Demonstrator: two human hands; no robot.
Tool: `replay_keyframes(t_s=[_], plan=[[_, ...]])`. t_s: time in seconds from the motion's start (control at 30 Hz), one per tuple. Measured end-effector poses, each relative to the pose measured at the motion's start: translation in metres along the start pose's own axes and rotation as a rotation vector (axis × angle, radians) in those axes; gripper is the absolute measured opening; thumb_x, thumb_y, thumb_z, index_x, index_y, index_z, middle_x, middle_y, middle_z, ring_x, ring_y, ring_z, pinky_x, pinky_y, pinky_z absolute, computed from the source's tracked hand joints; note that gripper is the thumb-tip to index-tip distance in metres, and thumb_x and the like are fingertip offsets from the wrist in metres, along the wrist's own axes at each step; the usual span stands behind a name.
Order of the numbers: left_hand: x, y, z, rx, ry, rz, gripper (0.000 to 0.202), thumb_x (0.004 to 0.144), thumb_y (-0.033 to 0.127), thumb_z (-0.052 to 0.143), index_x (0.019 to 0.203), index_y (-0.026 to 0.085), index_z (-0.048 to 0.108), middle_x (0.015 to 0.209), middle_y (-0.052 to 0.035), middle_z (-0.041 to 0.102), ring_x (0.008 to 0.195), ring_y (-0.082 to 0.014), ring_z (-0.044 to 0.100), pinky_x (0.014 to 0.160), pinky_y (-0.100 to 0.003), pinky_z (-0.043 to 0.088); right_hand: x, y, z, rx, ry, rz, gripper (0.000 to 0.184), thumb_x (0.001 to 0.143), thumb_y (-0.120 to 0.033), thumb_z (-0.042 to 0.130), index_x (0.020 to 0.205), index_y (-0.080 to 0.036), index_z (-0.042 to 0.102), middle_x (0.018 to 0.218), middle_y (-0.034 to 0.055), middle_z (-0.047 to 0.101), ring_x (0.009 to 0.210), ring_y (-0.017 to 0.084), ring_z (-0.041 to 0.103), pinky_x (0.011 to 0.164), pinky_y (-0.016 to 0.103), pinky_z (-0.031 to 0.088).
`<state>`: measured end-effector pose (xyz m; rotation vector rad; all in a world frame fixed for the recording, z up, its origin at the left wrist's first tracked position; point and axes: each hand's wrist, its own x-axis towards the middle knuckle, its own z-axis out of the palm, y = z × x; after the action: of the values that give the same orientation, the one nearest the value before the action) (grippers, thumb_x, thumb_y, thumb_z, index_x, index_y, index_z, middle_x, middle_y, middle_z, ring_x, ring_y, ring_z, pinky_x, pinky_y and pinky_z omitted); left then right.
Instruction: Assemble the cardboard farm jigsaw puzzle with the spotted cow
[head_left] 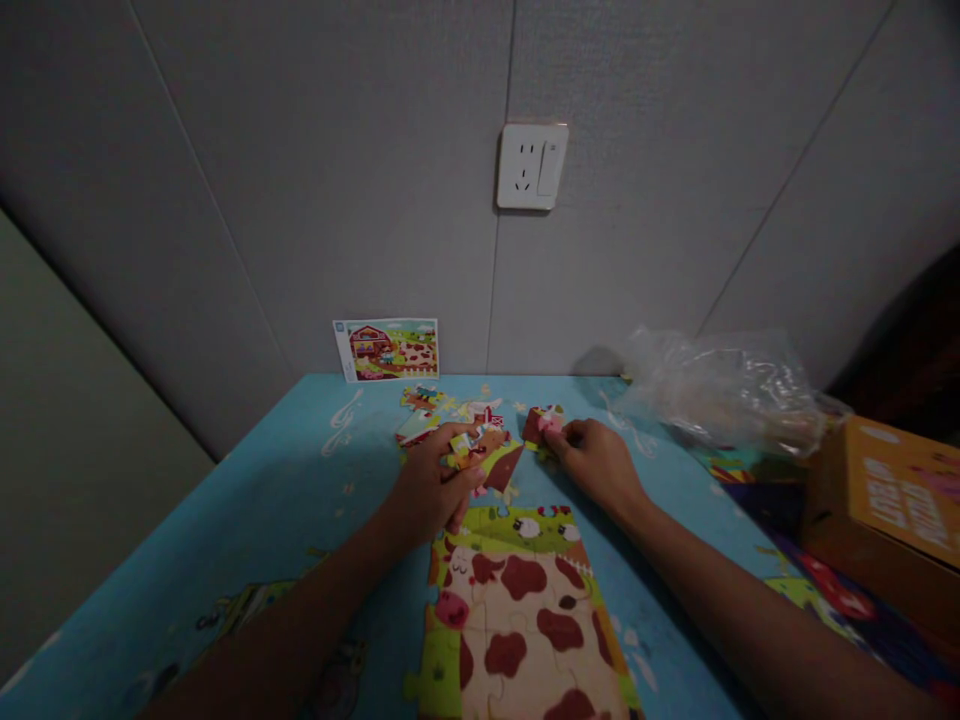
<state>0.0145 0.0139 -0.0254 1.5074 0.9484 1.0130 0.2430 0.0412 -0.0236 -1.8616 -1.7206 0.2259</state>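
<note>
A partly joined jigsaw puzzle (517,610) lies on the blue table cover, showing a spotted cow, green grass and small sheep. Just beyond its upper left edge, my left hand (435,485) is closed on a puzzle piece (472,447) with yellow, white and brown on it. To the right, the fingertips of my right hand (596,460) pinch a brown puzzle piece (541,424) with a pink figure. Loose puzzle pieces (420,428) lie around and behind my left hand, some overlapping. My left fingers hide part of them.
A picture card (390,350) of the farm scene leans against the grey wall. At the right are a clear plastic bag (720,390) and an orange box (889,490). A white socket (532,166) is on the wall above the blue table cover (300,480).
</note>
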Motion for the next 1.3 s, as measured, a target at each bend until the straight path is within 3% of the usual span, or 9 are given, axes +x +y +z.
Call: replay_keyframes(t_s=[0.2,0.37,0.43,0.57,0.67,0.77,0.9,1.07,1.3], plan=[[0.001,0.004,0.001,0.026,0.049,-0.037,0.037,0.079,0.032,0.063,0.11,0.018,0.049,0.044,0.0116,0.048,0.026,-0.0063,0.037,0.027,-0.015,0.029,-0.008,-0.011,-0.002,0.146,0.225,-0.161,0.043,0.085,-0.048,0.055,0.104,-0.011,0.068,0.094,0.014,0.062,0.084,0.023,0.059,0.075,0.034,0.045],[0.002,0.0,0.0,0.037,0.014,-0.037,0.039,0.078,0.033,0.065,0.111,0.019,0.051,0.05,0.01,0.051,0.026,-0.0054,0.038,0.028,-0.015,0.029,-0.032,-0.034,-0.004,0.427,-0.136,-0.399,0.032,0.09,-0.044,0.051,0.087,-0.018,0.069,0.071,0.0025,0.065,0.062,0.014,0.055,0.061,0.026,0.041],[0.003,-0.002,-0.001,0.034,-0.014,-0.031,0.04,0.08,0.033,0.063,0.115,0.018,0.049,0.05,0.0101,0.051,0.027,-0.0052,0.038,0.028,-0.015,0.029,-0.034,-0.034,-0.001,0.455,-0.155,-0.362,0.034,0.089,-0.045,0.052,0.076,-0.017,0.067,0.065,0.0014,0.064,0.056,0.013,0.052,0.056,0.026,0.038],[0.003,-0.002,-0.004,0.044,-0.031,-0.027,0.044,0.084,0.03,0.053,0.125,0.015,0.043,0.037,0.0141,0.038,0.026,-0.0064,0.034,0.03,-0.014,0.028,-0.019,-0.017,0.001,0.487,0.033,-0.149,0.041,0.09,-0.05,0.047,0.072,-0.017,0.064,0.066,0.0033,0.065,0.06,0.015,0.055,0.058,0.027,0.039],[0.003,0.0,-0.005,0.026,-0.047,-0.028,0.047,0.083,0.028,0.052,0.127,0.014,0.042,0.04,0.0134,0.04,0.027,-0.0061,0.036,0.032,-0.015,0.032,-0.003,-0.001,-0.001,0.245,0.058,0.025,0.043,0.089,-0.052,0.046,0.072,-0.018,0.066,0.068,0.0057,0.066,0.062,0.019,0.058,0.06,0.03,0.039],[0.004,0.0,-0.004,0.004,-0.037,-0.027,0.044,0.081,0.028,0.057,0.121,0.016,0.046,0.057,0.0095,0.05,0.028,-0.004,0.039,0.03,-0.016,0.034,0.003,0.006,-0.002,-0.036,0.072,0.032,0.04,0.085,-0.053,0.052,0.082,-0.018,0.071,0.085,0.0118,0.067,0.069,0.023,0.061,0.062,0.033,0.04],[0.005,-0.001,-0.002,0.004,-0.004,-0.042,0.03,0.077,0.032,0.063,0.1,0.017,0.049,0.07,0.007,0.053,0.028,-0.0024,0.041,0.028,-0.017,0.034,-0.006,-0.005,-0.001,0.075,0.145,-0.123,0.044,0.085,-0.053,0.054,0.103,-0.015,0.068,0.098,0.0139,0.063,0.077,0.022,0.061,0.066,0.032,0.044],[0.007,-0.003,-0.003,0.022,0.01,-0.1,0.032,0.072,0.038,0.07,0.088,0.018,0.05,0.06,0.0111,0.044,0.028,-0.0043,0.043,0.027,-0.017,0.035,-0.024,-0.026,0.001,0.397,-0.138,-0.438,0.031,0.09,-0.043,0.052,0.077,-0.019,0.065,0.071,0.0025,0.064,0.065,0.014,0.056,0.064,0.027,0.042],[0.005,-0.002,-0.006,0.099,-0.001,-0.056,0.026,0.083,0.035,0.053,0.098,0.014,0.055,0.042,0.0118,0.042,0.027,-0.0078,0.045,0.032,-0.016,0.034,-0.009,-0.006,0.002,0.435,0.012,-0.048,0.037,0.09,-0.046,0.046,0.074,-0.018,0.063,0.068,0.0053,0.066,0.064,0.018,0.059,0.063,0.029,0.043]])
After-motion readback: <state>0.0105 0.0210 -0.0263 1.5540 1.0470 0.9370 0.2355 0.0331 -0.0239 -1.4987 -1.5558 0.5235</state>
